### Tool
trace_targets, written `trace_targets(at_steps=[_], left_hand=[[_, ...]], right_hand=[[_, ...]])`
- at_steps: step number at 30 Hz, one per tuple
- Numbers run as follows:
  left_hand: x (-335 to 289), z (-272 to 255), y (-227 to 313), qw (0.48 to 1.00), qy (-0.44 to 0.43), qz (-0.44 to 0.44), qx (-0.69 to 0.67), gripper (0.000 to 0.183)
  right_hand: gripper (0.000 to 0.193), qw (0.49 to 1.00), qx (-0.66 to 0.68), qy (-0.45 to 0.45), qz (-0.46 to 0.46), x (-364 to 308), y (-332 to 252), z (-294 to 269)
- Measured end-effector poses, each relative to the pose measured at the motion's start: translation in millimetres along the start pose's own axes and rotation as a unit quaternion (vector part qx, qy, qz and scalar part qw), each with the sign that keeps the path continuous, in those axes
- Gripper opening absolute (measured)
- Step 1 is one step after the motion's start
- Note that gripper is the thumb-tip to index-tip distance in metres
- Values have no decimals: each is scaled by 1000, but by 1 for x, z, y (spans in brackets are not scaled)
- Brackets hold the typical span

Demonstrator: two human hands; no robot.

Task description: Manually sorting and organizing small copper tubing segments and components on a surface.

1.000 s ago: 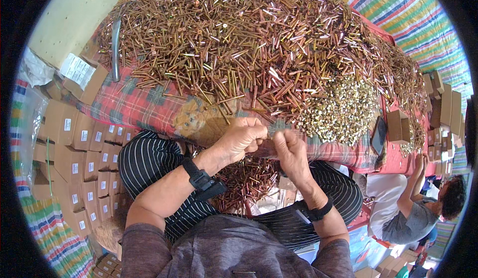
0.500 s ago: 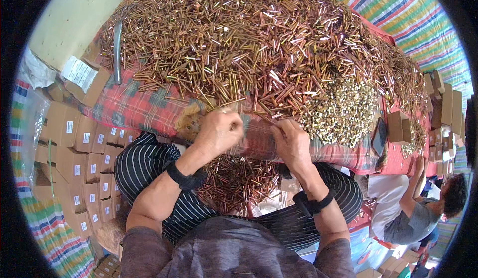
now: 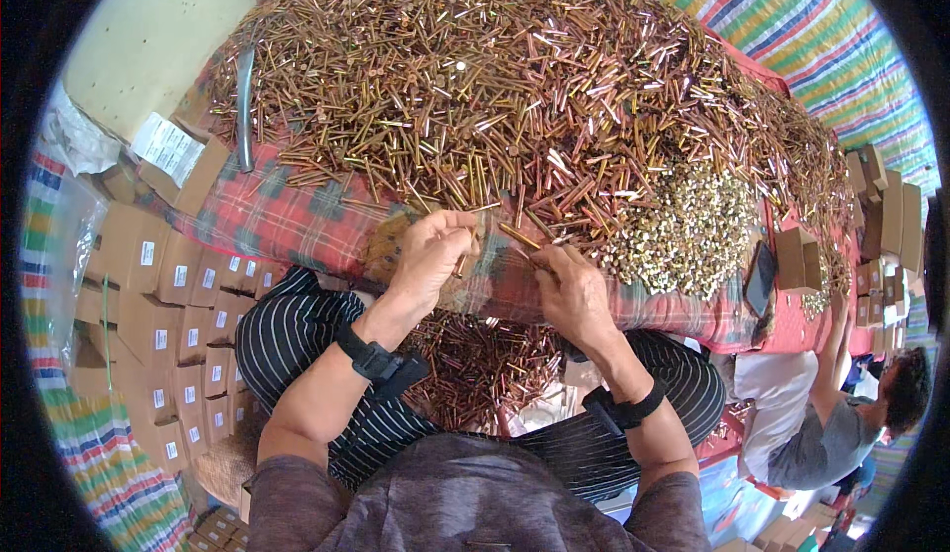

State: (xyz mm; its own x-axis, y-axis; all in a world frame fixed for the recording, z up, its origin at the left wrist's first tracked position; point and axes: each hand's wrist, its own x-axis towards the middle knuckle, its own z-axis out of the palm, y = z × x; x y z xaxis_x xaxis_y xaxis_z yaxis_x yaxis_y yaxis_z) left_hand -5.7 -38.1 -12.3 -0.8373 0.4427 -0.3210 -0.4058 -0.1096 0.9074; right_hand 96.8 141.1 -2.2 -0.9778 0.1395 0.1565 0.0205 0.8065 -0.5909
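My left hand (image 3: 431, 260) is closed at the near edge of a padded plaid surface (image 3: 327, 221), with a thin brass-coloured piece (image 3: 462, 264) showing below its fingers. My right hand (image 3: 574, 293) pinches a slim copper-coloured metal rod (image 3: 519, 236), which points up and left toward the left hand. The two hands are apart. Just beyond them spreads a broad pile of similar rods (image 3: 445, 87), like bolts or pins. Right of my right hand lies a heap of small, shiny brass-coloured pieces (image 3: 678, 230), too small to name exactly.
More rods (image 3: 475, 369) lie between my knees. Labelled cardboard boxes (image 3: 148, 329) are stacked at the left. A curved metal bar (image 3: 245, 107) lies at the pile's left end. A dark phone-like slab (image 3: 760, 278) and an open carton (image 3: 797, 260) sit right, near another person (image 3: 841, 433).
My left hand has come up slightly, its fingers turned inward. My right hand has shifted a little down, and the rod in it now shows clearly. The other person's arm has reached farther forward.
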Motion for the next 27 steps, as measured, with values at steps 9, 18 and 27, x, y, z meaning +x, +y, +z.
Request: trace_targets(at_steps=[9, 18, 27], left_hand=[[-8, 18, -2, 989, -136, -30, 52, 26], [-2, 22, -1, 976, -193, -52, 82, 23], [-9, 39, -9, 974, -181, -126, 42, 21]], right_hand=[[23, 997, 55, 36, -30, -2, -4, -14], [20, 985, 165, 40, -14, -10, 7, -18], [13, 972, 217, 18, 84, -30, 4, -16]])
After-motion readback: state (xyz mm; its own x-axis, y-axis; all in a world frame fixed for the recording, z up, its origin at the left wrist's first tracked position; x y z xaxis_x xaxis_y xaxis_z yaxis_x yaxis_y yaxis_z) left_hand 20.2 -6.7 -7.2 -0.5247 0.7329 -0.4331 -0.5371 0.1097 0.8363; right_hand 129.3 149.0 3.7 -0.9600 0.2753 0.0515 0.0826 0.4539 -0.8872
